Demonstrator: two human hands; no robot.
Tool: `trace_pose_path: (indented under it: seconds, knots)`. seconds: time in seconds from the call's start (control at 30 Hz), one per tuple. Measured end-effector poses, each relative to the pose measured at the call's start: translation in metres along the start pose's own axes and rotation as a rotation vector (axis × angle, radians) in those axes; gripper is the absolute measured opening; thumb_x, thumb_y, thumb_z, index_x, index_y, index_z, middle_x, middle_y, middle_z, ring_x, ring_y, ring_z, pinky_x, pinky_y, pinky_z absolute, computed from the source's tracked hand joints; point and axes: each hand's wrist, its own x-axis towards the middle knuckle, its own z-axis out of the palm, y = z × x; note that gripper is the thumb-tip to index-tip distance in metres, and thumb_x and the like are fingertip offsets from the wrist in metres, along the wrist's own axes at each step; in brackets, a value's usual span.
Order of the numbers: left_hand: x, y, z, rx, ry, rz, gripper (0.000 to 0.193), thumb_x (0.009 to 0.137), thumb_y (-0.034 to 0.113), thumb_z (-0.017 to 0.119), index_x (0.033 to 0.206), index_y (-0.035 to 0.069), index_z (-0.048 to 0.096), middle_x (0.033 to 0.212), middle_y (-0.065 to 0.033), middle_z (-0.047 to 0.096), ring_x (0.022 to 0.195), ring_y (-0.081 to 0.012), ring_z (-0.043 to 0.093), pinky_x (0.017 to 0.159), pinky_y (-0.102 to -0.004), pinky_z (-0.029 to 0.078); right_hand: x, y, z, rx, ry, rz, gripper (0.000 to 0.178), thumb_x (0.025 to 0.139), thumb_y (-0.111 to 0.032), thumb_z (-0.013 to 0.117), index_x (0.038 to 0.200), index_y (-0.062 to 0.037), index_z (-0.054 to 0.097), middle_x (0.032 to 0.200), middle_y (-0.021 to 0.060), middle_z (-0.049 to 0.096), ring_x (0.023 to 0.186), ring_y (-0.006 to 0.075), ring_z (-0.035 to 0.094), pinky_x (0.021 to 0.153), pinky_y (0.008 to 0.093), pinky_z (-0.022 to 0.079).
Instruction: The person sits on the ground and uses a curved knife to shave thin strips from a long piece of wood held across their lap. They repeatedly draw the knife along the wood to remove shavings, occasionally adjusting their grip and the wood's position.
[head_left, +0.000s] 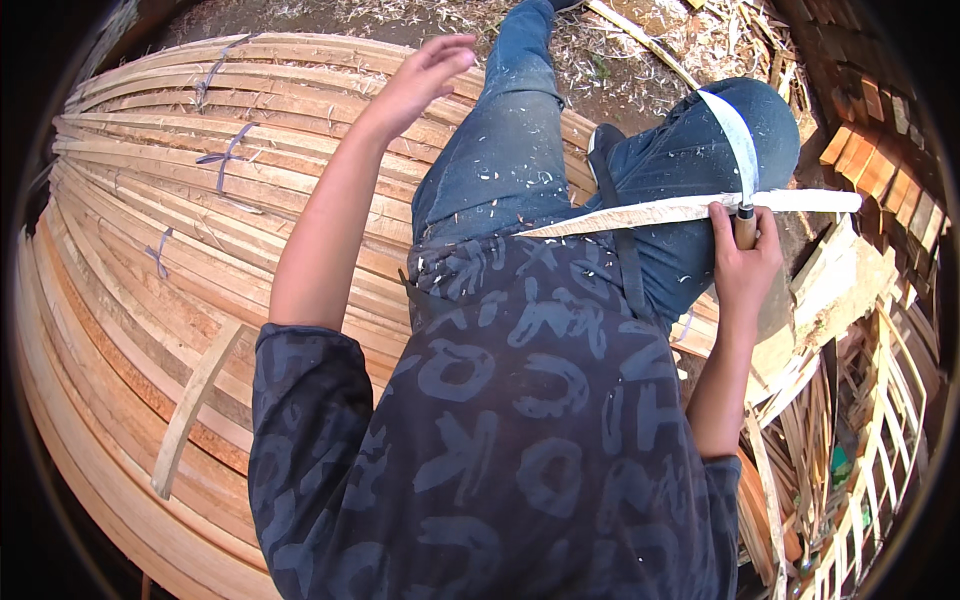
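My right hand (748,262) is closed round the short wooden handle of a sickle (738,140), whose curved pale blade points up and away over my right knee. A pale wooden strip (650,214), pointed at its left end, lies across my lap. It passes right by the fingers of my right hand; whether they also grip it I cannot tell. My left hand (425,85) is raised beside my left leg, above the stacked slats. Its fingers are stretched out and nothing is in them.
Long wooden slats (290,130), tied in bundles with dark cord, spread under me and to the left. A short loose wood piece (200,410) lies on them. Shavings (640,50) litter the ground ahead. At the right are stacked wood blocks (880,170) and a heap of thin strips (810,430).
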Motion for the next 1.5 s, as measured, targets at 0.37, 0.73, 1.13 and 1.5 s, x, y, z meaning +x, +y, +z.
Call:
trace_pose_path:
  seconds: [0.37, 0.73, 1.13, 1.5]
  knots:
    - [0.006, 0.121, 0.022, 0.048, -0.096, 0.143, 0.049, 0.089, 0.042, 0.058, 0.120, 0.004, 0.056, 0.110, -0.0108, 0.062, 0.102, -0.0207, 0.060, 0.088, -0.0370, 0.048, 0.002, 0.004, 0.001, 0.008, -0.007, -0.070, 0.026, 0.080, -0.017, 0.075, 0.082, 0.0015, 0.057, 0.073, 0.0081, 0.058, 0.067, 0.0171, 0.052, 0.066, 0.0314, 0.044]
    - [0.013, 0.231, 0.183, 0.872, -0.449, 0.713, 0.044, 0.086, 0.039, 0.058, 0.107, 0.000, 0.062, 0.104, -0.0149, 0.064, 0.097, -0.0240, 0.061, 0.082, -0.0366, 0.049, -0.001, 0.029, 0.000, -0.157, -0.068, -0.006, 0.039, 0.088, -0.032, 0.065, 0.111, -0.0010, 0.062, 0.103, 0.0173, 0.065, 0.096, 0.0282, 0.061, 0.081, 0.0319, 0.048]
    - [-0.100, 0.230, 0.232, 0.596, -0.538, 0.944, 0.039, 0.087, 0.033, 0.058, 0.107, 0.000, 0.058, 0.100, -0.0134, 0.062, 0.093, -0.0205, 0.059, 0.079, -0.0344, 0.049, -0.003, 0.026, -0.016, -0.093, 0.018, -0.073, 0.031, 0.084, -0.024, 0.068, 0.106, -0.0026, 0.063, 0.101, 0.0176, 0.064, 0.094, 0.0291, 0.062, 0.081, 0.0346, 0.048]
    - [-0.034, 0.259, 0.149, 0.298, -0.635, 0.666, 0.035, 0.089, 0.028, 0.059, 0.107, 0.000, 0.055, 0.096, -0.0119, 0.060, 0.090, -0.0173, 0.058, 0.077, -0.0324, 0.048, -0.002, 0.008, -0.006, 0.042, 0.005, 0.000, 0.028, 0.074, -0.017, 0.078, 0.088, -0.0013, 0.059, 0.081, 0.0126, 0.060, 0.072, 0.0267, 0.060, 0.066, 0.0362, 0.047]
